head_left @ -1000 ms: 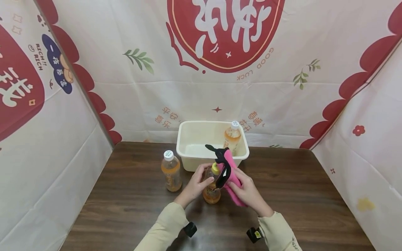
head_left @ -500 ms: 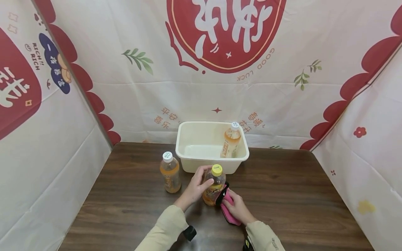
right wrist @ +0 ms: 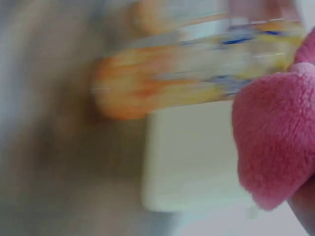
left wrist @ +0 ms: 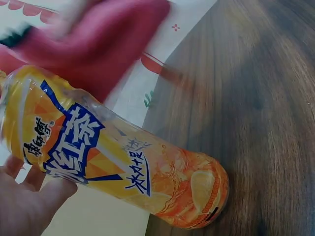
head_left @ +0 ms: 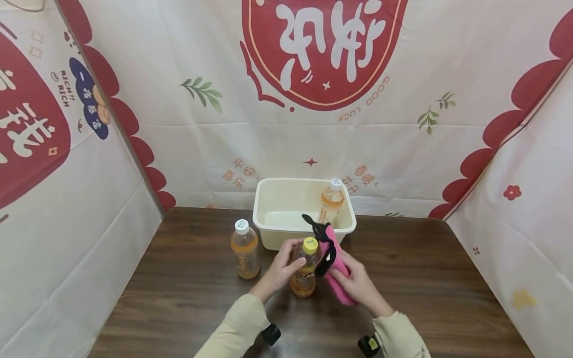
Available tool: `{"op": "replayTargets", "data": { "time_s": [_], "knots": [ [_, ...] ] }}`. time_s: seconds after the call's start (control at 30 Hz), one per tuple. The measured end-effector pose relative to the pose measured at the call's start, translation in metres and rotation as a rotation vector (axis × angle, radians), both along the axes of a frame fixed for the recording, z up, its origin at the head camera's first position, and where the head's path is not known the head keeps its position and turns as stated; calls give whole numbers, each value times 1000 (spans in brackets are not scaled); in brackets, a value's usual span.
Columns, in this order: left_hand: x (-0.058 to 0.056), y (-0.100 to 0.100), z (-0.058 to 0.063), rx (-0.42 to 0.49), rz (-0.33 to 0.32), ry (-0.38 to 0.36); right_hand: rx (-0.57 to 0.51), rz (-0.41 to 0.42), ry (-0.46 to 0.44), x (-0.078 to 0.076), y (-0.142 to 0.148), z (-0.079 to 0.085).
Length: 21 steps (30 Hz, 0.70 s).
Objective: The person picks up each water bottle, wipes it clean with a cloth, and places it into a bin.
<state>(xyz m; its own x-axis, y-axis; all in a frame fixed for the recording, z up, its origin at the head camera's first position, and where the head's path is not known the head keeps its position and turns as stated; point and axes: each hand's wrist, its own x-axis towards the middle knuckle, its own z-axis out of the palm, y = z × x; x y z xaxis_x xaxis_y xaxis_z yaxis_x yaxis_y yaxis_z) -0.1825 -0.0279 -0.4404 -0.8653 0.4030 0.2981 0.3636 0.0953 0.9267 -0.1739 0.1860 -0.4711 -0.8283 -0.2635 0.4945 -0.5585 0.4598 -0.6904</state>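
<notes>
A yellow-capped bottle of iced tea (head_left: 304, 273) stands on the table, its orange and yellow label plain in the left wrist view. My left hand (head_left: 282, 268) grips it around the upper part from the left. In my right hand (head_left: 355, 281) is a folded pink plush cloth (head_left: 337, 278) with black parts, held close to the bottle's right side. Whether cloth and bottle touch, I cannot tell. The right wrist view is blurred, but the cloth's fuzzy corner (right wrist: 275, 132) shows beside the bottle (right wrist: 197, 73).
Behind the hands stands a cream plastic basin (head_left: 277, 236) with a white-capped bottle (head_left: 331, 204) leaning inside at its right end. Another white-capped bottle (head_left: 245, 251) stands on the brown wooden table (head_left: 179, 298) to the left. Printed curtains hang around the table.
My right hand moved the cloth down along the bottle's right side, then back up to near the cap. The left hand has kept its grip on the bottle.
</notes>
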Motion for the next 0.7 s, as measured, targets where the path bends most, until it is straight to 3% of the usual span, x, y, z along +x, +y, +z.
{"op": "replayTargets", "data": {
  "time_s": [0.1,0.23,0.37,0.47,0.6,0.7],
  "knots": [
    [-1,-1,0,-13,-5,-18,55,31,25,-5,-4,26],
    [1,-1,1,-18,-4,-56,50,33,68,-5,-11,27],
    [-6,2,-16,9,15,-43,-96,5,104,-6,-12,-7],
    [-11,3,-32,24,30,-23,-138,12,37,-4,-9,-42],
    [-10,4,-34,6,36,-8,-11,-17,-110,1,-8,-78],
    [-8,5,-31,1,31,-2,89,-22,-166,0,-4,-93]
  ]
}}
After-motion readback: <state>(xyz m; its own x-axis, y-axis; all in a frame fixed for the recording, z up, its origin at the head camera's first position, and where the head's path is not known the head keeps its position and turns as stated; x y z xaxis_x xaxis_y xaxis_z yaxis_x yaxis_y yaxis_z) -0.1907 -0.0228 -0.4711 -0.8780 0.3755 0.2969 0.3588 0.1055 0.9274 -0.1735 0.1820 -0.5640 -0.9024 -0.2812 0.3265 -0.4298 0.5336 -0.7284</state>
